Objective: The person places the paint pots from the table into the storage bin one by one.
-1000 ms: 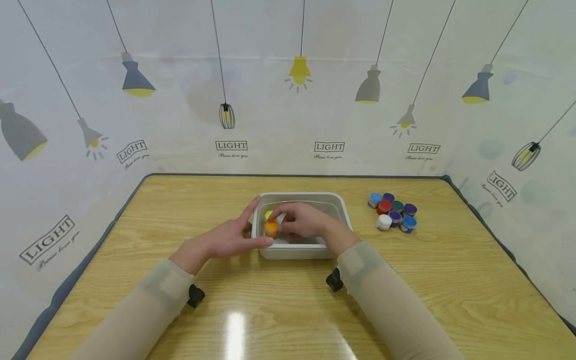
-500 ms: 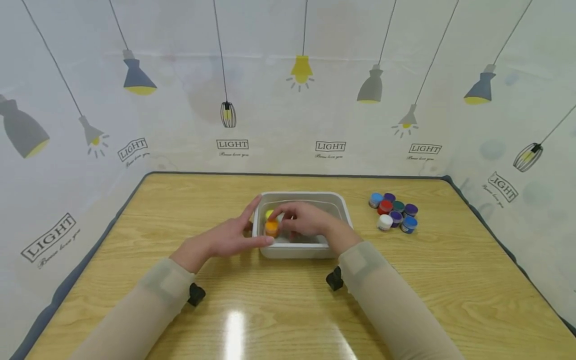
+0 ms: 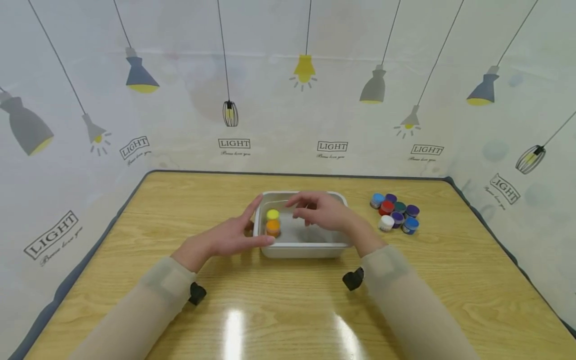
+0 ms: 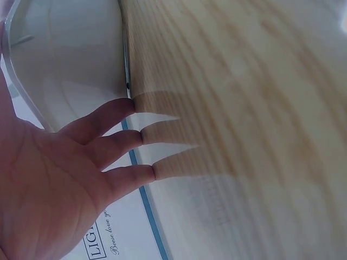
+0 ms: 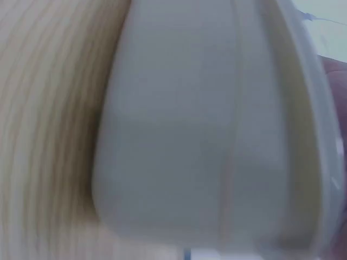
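A pale rectangular tray point(image 3: 301, 251) sits mid-table in the head view. At its left end, inside, stand a small yellow-lidded jar point(image 3: 272, 214) and an orange jar point(image 3: 273, 228) in front of it. My left hand point(image 3: 227, 237) braces the tray's left end, index finger along the side and thumb at the front corner. In the left wrist view, this hand's point(image 4: 54, 179) other fingers extend straight, their tips on the tabletop. Over the tray's right half hovers my right hand point(image 3: 326, 212), fingers loosely bent, nothing seen in it. The tray's outer wall point(image 5: 173, 124) fills the right wrist view.
To the right of the tray, several small jars stand clustered, among them a red jar point(image 3: 387, 208), a white jar point(image 3: 386, 223) and a blue jar point(image 3: 410, 225). A lamp-patterned backdrop point(image 3: 279, 110) borders the wooden table point(image 3: 270, 305).
My right hand has let go of the orange jar and moved right and slightly up, away from both jars. The left hand keeps its place at the tray.
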Motion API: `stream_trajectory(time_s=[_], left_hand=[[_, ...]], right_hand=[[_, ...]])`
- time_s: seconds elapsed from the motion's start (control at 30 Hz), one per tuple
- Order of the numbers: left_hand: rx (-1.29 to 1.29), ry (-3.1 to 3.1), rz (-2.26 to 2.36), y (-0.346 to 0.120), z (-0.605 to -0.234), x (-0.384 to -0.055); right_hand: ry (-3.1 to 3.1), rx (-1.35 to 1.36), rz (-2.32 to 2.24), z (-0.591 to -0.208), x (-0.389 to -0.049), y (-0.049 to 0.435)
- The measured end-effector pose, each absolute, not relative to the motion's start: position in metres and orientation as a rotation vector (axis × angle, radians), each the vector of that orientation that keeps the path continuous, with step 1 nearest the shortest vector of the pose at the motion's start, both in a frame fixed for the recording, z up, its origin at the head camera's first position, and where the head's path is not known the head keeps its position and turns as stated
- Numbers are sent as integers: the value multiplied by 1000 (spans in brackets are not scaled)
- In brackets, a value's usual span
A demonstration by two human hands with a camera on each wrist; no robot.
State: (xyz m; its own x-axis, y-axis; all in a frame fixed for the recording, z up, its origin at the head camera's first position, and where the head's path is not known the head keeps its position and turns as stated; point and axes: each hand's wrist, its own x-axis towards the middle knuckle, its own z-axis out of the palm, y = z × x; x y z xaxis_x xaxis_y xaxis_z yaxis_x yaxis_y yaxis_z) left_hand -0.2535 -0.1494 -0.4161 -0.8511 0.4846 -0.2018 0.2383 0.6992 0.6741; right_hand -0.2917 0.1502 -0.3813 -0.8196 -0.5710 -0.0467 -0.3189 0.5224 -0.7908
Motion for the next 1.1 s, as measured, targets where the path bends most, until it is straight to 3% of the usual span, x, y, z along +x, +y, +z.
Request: stream_trajectory(time_s=[0.43,1.1], left_hand=[[582,2543,921,-150,-414,-255],[569,2541,909,-149,-414,-253]], right_hand=[[2565,-560,-1371,-357,-273,238],[2713,-355,-1287,-404,-232,357]])
